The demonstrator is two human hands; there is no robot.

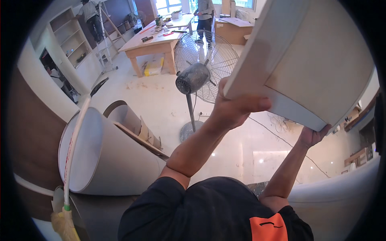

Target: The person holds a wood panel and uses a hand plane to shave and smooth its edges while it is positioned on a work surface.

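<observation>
Raised up at the right is a large pale panel (321,52) with a thick white edge band along its side and bottom, like a shallow box or drawer. I cannot tell its exact kind. My left hand (237,107) is wrapped round its lower left corner, the thumb lying along the bottom edge. Farther right, my right hand (314,137) grips the bottom edge near the lower right corner. Both arms are stretched forward and up. The panel's upper part runs out of view.
A standing fan (194,78) is ahead. Rolled sheets (116,156) and a broom (76,144) stand at left. Behind are a wooden workbench (152,48) with tools, a person on a stepladder (105,40) and another person (205,14). A cable (281,138) crosses the floor.
</observation>
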